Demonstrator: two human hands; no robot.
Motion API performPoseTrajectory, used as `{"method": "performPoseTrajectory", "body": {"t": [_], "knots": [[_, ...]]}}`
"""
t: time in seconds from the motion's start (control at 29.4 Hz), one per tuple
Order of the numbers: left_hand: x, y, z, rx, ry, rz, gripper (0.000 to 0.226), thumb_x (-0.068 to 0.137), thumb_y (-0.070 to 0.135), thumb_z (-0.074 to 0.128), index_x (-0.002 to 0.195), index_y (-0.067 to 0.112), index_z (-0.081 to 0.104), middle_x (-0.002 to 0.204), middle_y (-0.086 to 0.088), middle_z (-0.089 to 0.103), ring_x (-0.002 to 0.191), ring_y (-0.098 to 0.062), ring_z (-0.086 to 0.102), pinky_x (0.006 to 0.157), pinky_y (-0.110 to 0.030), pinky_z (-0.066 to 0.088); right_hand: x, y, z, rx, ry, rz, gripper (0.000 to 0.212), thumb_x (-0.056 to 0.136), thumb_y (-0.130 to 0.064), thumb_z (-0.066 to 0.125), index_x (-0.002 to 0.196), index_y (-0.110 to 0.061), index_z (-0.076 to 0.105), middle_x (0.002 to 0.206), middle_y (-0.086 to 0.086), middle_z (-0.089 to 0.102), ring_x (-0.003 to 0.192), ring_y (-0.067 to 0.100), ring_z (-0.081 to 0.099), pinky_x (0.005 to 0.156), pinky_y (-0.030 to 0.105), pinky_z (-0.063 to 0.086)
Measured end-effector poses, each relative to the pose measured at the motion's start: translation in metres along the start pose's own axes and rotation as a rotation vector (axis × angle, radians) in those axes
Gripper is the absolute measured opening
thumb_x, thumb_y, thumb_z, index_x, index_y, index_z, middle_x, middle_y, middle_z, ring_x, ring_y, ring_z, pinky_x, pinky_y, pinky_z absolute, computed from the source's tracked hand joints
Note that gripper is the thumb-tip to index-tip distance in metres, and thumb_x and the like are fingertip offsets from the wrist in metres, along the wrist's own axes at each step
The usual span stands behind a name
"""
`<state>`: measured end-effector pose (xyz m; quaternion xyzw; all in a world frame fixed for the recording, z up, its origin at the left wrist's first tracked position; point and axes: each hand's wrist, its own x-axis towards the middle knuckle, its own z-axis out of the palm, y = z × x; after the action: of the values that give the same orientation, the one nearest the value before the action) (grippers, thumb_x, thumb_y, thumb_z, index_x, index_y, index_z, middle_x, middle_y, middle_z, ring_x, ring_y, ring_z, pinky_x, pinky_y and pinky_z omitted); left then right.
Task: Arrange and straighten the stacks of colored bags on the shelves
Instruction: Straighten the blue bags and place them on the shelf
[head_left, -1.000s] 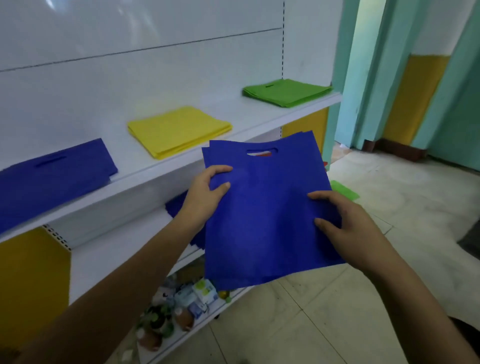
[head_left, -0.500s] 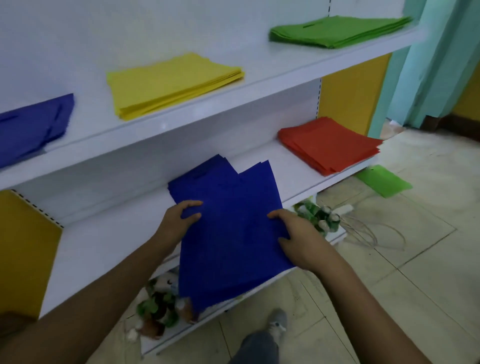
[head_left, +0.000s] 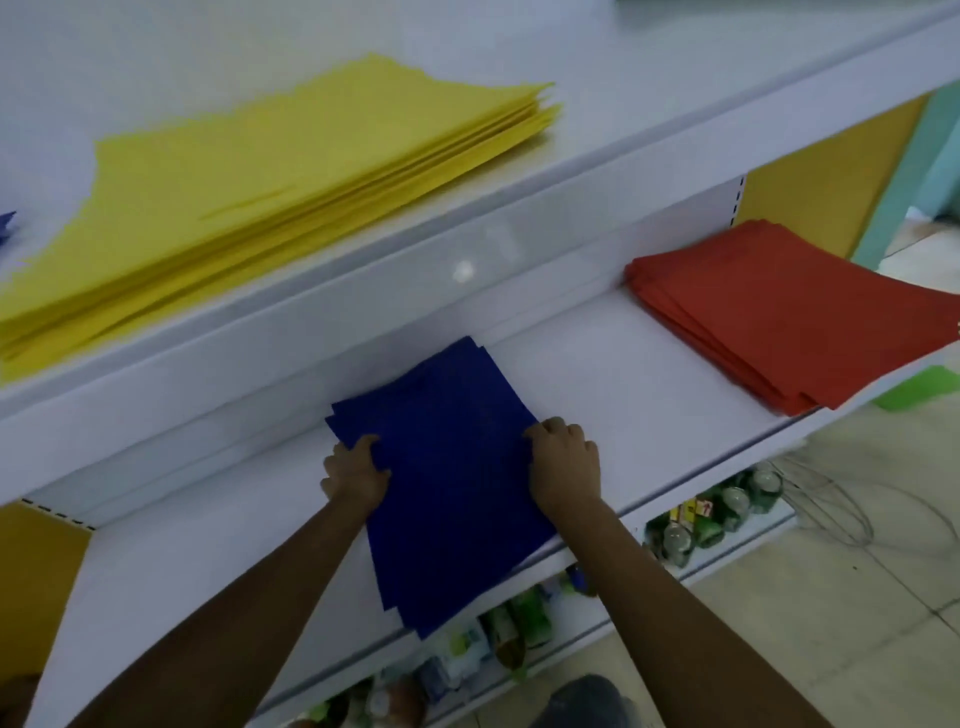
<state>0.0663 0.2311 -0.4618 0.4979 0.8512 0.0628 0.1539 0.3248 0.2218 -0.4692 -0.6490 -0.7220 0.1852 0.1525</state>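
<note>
White shelving fills the view, with a yellow and teal wall showing past its right end and pale floor tiles below.

Largest is the upper shelf (head_left: 571, 161), which crosses the picture on a slant. On it lies the yellow bag stack (head_left: 249, 208), its layers fanned and uneven along the front edge. A sliver of blue shows at the far left edge of that shelf.

Below it runs the middle shelf (head_left: 613, 384). Toward its right end sits the red bag stack (head_left: 789, 317), its sheets slightly offset and its near corner reaching the front edge.

Near the middle of that shelf lies the blue bag stack (head_left: 457, 478), turned askew so one corner points toward the back wall while the near corner hangs over the front edge. Its layers are slipped out of line, most plainly at the left and at the overhanging corner.

Both forearms reach in from below. The left hand (head_left: 356, 475) grips the stack's left edge with fingers curled onto the fabric. The right hand (head_left: 563, 462) holds the right edge, knuckles up and fingers bent over it.

On the bottom shelf (head_left: 748, 540) stand bottles and small packages (head_left: 722, 514), too blurred to identify. A green bag (head_left: 924, 387) lies on the floor beyond the right end of the middle shelf.
</note>
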Motion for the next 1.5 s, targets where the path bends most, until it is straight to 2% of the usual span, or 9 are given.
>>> {"method": "performPoseTrajectory", "body": {"t": [0.2, 0.34, 0.44, 0.54, 0.75, 0.99, 1.19, 1.36, 1.5], "knots": [[-0.051, 0.009, -0.027, -0.073, 0.065, 0.016, 0.083, 0.081, 0.038, 0.069, 0.148, 0.026, 0.021, 0.157, -0.008, 0.0, 0.139, -0.028, 0.013, 0.111, -0.047, 0.019, -0.042, -0.021, -0.059, 0.152, -0.077, -0.075, 0.04, 0.09, -0.016, 0.055, 0.13, -0.018, 0.053, 0.131, 0.006, 0.051, 0.113, 0.023, 0.049, 0.092, 0.034, 0.045], [-0.126, 0.006, -0.068, -0.475, 0.001, 0.25, 0.055, 0.093, 0.022, 0.057, 0.144, 0.015, 0.035, 0.146, -0.007, 0.036, 0.132, -0.023, 0.036, 0.111, -0.033, 0.027, -0.11, -0.061, -0.121, 0.309, -0.071, -0.209, 0.031, 0.092, -0.015, 0.056, 0.123, -0.014, 0.059, 0.124, 0.003, 0.059, 0.108, 0.016, 0.056, 0.096, 0.028, 0.045], [-0.208, -0.004, -0.114, -0.726, -0.026, 0.374, 0.032, 0.096, 0.006, 0.047, 0.126, 0.014, 0.054, 0.117, 0.0, 0.06, 0.108, -0.01, 0.056, 0.101, -0.029, 0.043, -0.175, -0.099, -0.164, 0.408, -0.043, -0.296, 0.024, 0.092, -0.014, 0.057, 0.114, -0.016, 0.064, 0.103, -0.009, 0.062, 0.091, 0.004, 0.056, 0.084, 0.011, 0.046], [-0.291, -0.026, -0.168, -0.813, 0.062, 0.522, 0.028, 0.093, -0.004, 0.047, 0.11, 0.013, 0.062, 0.102, 0.005, 0.067, 0.095, 0.0, 0.061, 0.086, -0.019, 0.047, -0.243, -0.144, -0.202, 0.485, -0.057, -0.372, 0.021, 0.092, -0.02, 0.057, 0.112, -0.024, 0.063, 0.098, -0.016, 0.062, 0.089, -0.006, 0.057, 0.077, -0.001, 0.04], [-0.387, -0.106, -0.292, -0.856, 0.281, 0.579, 0.031, 0.093, -0.004, 0.045, 0.097, 0.017, 0.068, 0.091, 0.005, 0.071, 0.088, -0.011, 0.066, 0.078, -0.02, 0.052, -0.316, -0.24, -0.251, 0.503, -0.093, -0.55, 0.016, 0.093, -0.027, 0.056, 0.107, -0.032, 0.062, 0.092, -0.019, 0.063, 0.087, -0.007, 0.056, 0.074, 0.005, 0.044], [-0.389, -0.194, -0.348, -0.89, 0.47, 0.424, 0.027, 0.097, 0.005, 0.043, 0.099, 0.021, 0.066, 0.09, 0.005, 0.07, 0.083, -0.013, 0.066, 0.076, -0.025, 0.055, -0.286, -0.31, -0.243, 0.48, -0.08, -0.615, 0.019, 0.093, -0.024, 0.055, 0.11, -0.03, 0.062, 0.09, -0.017, 0.063, 0.083, -0.005, 0.058, 0.068, 0.004, 0.044], [-0.34, -0.244, -0.389, -0.811, 0.54, 0.364, 0.023, 0.098, 0.01, 0.044, 0.108, 0.017, 0.063, 0.097, 0.007, 0.069, 0.092, -0.003, 0.064, 0.076, -0.014, 0.05, -0.216, -0.374, -0.229, 0.436, -0.007, -0.618, 0.022, 0.094, -0.025, 0.054, 0.114, -0.025, 0.062, 0.096, -0.017, 0.061, 0.084, -0.005, 0.057, 0.062, 0.002, 0.039], [-0.266, -0.264, -0.418, -0.36, 0.527, 0.291, 0.026, 0.097, 0.021, 0.047, 0.12, 0.02, 0.059, 0.105, 0.011, 0.058, 0.089, -0.003, 0.053, 0.07, -0.01, 0.039, -0.154, -0.411, -0.224, 0.278, 0.032, -0.548, 0.025, 0.093, -0.023, 0.053, 0.118, -0.021, 0.06, 0.109, -0.005, 0.064, 0.088, 0.009, 0.059, 0.069, 0.017, 0.044], [-0.224, -0.272, -0.441, -0.358, 0.722, 0.371, 0.022, 0.096, 0.017, 0.047, 0.109, 0.018, 0.065, 0.102, 0.005, 0.066, 0.077, -0.007, 0.054, 0.064, -0.008, 0.037, -0.12, -0.425, -0.216, 0.082, -0.052, -0.41, 0.04, 0.093, -0.039, 0.052, 0.129, -0.021, 0.052, 0.124, 0.0, 0.059, 0.103, 0.016, 0.056, 0.083, 0.028, 0.046]]}}
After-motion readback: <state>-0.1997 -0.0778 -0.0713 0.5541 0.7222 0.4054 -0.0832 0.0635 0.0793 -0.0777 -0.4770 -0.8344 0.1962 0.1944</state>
